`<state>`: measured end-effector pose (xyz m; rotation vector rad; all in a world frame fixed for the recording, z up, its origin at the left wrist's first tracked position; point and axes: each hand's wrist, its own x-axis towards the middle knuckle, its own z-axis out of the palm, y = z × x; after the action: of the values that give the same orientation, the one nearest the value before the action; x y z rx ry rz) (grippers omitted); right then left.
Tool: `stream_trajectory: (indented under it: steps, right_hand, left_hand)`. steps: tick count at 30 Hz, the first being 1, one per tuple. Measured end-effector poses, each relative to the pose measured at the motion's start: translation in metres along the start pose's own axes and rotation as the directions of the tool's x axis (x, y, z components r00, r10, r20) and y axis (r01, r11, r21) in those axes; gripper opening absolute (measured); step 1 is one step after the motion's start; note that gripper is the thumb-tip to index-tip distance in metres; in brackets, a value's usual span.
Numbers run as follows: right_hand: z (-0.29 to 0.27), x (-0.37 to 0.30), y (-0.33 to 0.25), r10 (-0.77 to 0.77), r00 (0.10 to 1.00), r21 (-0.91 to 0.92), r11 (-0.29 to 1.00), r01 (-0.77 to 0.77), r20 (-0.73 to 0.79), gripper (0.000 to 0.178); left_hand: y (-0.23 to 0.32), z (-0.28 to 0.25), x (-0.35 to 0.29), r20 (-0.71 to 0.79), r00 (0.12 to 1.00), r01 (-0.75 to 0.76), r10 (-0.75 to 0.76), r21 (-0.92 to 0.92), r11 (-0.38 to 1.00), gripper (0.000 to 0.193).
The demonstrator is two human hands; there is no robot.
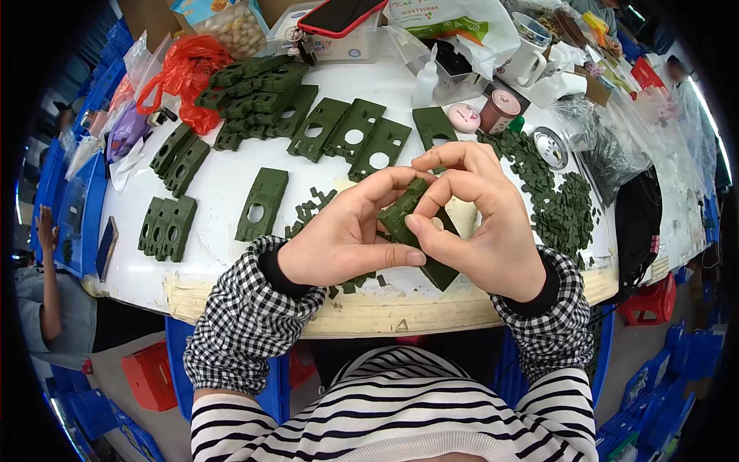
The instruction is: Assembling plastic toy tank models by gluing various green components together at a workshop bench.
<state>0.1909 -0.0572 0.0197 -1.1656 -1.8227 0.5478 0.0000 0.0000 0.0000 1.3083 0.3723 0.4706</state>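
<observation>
Above the table's near edge, my left hand (335, 240) grips a dark green plastic model hull plate (440, 271), its thumb along the near side. My right hand (486, 219) is closed at the same plate, thumb and forefinger pinched against its upper part. Whether a small piece sits in that pinch is hidden by the fingers. The plate is tilted, its far side covered by my hands. Left of my hands lies a single hull plate (262, 202) with a round hole. Small green pieces (308, 209) lie scattered beside my left hand.
More hull plates (354, 132) lie in a row behind, near a stack of plates (258, 96). A large heap of small green pieces (558, 204) spreads at right. A white squeeze bottle (425, 81), pink tin (500, 108), mug (525, 58) and red-cased phone (341, 17) stand farther back.
</observation>
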Motion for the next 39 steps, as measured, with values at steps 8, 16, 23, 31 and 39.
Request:
stream_trajectory:
  steps: [8,16,23,31,39]
  right_hand:
    - [0.001,-0.002,0.002,-0.021,1.000,0.013,1.000,0.021,-0.003,0.013]
    - [-0.011,0.003,0.005,-0.033,0.999,0.259,0.965,0.037,-0.021,0.015]
    - [-0.041,0.010,0.010,-0.346,0.887,0.214,0.933,0.291,0.304,0.065]
    - [-0.041,0.009,0.011,-0.362,0.894,0.233,0.924,0.305,0.264,0.066]
    - [-0.011,0.006,0.021,-0.167,0.980,0.192,0.964,0.186,-0.112,0.058]
  left_hand:
    - [0.005,0.003,0.001,0.008,0.999,0.037,-0.037,-0.023,0.999,0.077]
    - [0.009,-0.002,-0.004,0.083,0.996,0.042,-0.029,-0.168,0.985,0.070]
    - [-0.002,-0.014,-0.008,0.198,0.979,0.101,-0.051,-0.255,0.962,0.047]
    - [-0.009,-0.015,-0.010,0.022,0.995,0.101,-0.099,-0.249,0.963,0.041]
    - [-0.002,0.006,0.002,-0.184,0.965,-0.195,0.184,-0.042,0.980,0.101]
